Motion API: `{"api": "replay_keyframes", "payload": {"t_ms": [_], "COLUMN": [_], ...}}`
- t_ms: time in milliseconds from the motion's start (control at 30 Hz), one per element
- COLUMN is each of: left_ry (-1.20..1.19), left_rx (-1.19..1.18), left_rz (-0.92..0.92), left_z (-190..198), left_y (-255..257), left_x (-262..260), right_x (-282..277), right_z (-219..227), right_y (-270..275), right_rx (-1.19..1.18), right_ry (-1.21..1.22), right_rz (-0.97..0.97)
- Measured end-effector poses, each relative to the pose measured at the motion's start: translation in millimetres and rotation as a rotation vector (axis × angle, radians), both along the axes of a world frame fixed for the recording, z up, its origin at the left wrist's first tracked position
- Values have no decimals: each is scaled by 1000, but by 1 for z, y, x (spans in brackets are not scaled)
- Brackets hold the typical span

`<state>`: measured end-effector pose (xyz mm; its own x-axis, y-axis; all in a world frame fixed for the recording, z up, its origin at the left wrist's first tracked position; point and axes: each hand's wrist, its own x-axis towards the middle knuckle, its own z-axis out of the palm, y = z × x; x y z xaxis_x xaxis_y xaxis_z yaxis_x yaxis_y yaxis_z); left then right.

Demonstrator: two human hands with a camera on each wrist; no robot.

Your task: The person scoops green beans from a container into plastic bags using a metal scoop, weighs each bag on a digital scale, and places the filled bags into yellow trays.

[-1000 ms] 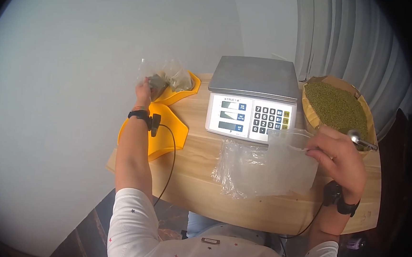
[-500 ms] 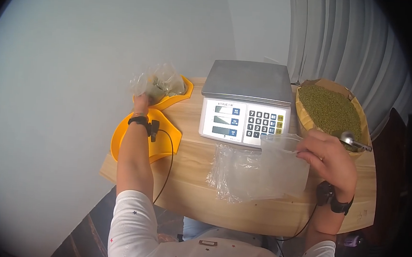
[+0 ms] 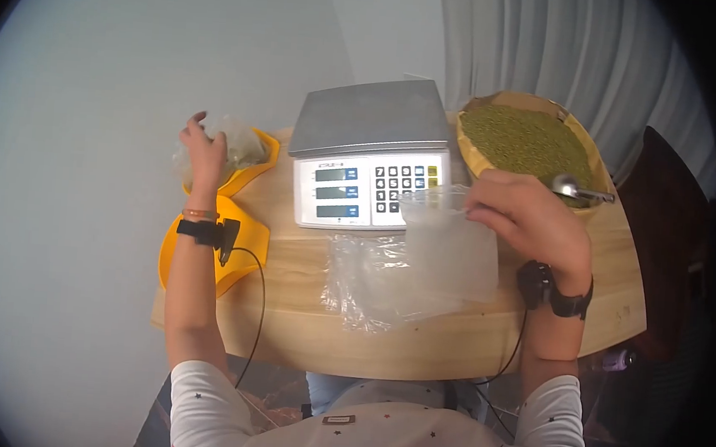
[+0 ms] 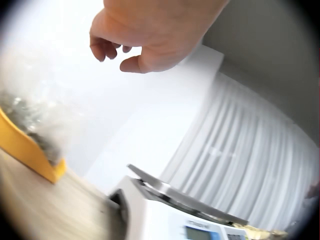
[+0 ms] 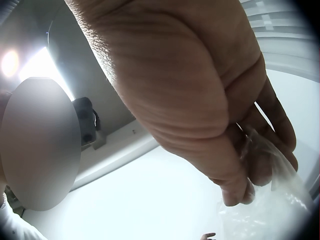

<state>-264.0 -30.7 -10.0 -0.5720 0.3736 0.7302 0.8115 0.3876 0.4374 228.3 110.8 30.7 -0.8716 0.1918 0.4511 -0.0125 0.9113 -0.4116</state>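
Note:
In the head view the left hand is raised over the filled clear bags in the rear yellow tray. Its fingers are loosely bent with nothing between them; the left wrist view shows this hand apart from the bags. The right hand pinches the top edge of a clear plastic bag between thumb and fingers, in front of the scale. In the right wrist view the pinched plastic hangs from the fingertips of the right hand. More flat clear bags lie beside it.
A scale stands mid-table. Behind the right hand, a sack of green granules holds a metal scoop. The front yellow tray lies under the left wrist. Cables run from both wrists past the table's front edge.
The left hand has come away from the filled bags and risen, its fingers now apart from them. The right hand keeps its pinch on the clear bag. The head view has shifted, moving the scene leftward.

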Motion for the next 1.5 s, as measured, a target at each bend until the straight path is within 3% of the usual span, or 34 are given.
{"api": "replay_keyframes", "payload": {"t_ms": [33,67,133,200,333,433,567,633,800,867,900,967,1000,1067,1200,1267,1367,1500], "left_ry": [-12,-15,63,-13,-154,-205,-68,-72,-94,-110,-129,-131,-129,-121,-143,-120,-111,-126], "left_rx": [-16,-15,-67,-124,-284,-346,-301,-297,-336,-323,-313,-307,-302,-278,-258,-248,-255,-226], "left_rz": [-160,-176,-528,-697,-997,-1082,-1106,-1105,-1068,-1100,-1115,-1106,-1086,-1090,-1086,-1075,-1067,-1092], "left_z": [8,11,15,31,44,43,21,21,25,25,25,34,39,43,43,42,40,41], "left_y": [9,18,34,34,28,31,51,48,33,31,29,21,17,12,9,10,12,9], "left_x": [27,49,94,170,263,297,298,300,288,282,280,279,279,277,271,268,268,270], "right_x": [1,1,3,4,6,7,12,17,58,78,86,98,99,99,101,102,110,114], "right_z": [0,-1,-2,-1,2,-1,3,3,9,3,-4,-23,-30,-45,-65,-58,-35,-5], "right_y": [1,2,4,5,7,11,10,16,49,67,75,91,98,112,121,124,121,110], "right_rx": [-7,-5,-3,3,15,40,34,12,66,19,19,215,216,198,397,595,669,507], "right_ry": [-5,-8,6,-4,-15,24,21,187,353,248,240,-74,-79,-531,-533,-530,-537,-588], "right_rz": [-12,-28,-28,-68,-140,-143,-202,-158,-350,-650,-662,-957,-969,-1127,-1162,-1149,-1151,-1233]}}
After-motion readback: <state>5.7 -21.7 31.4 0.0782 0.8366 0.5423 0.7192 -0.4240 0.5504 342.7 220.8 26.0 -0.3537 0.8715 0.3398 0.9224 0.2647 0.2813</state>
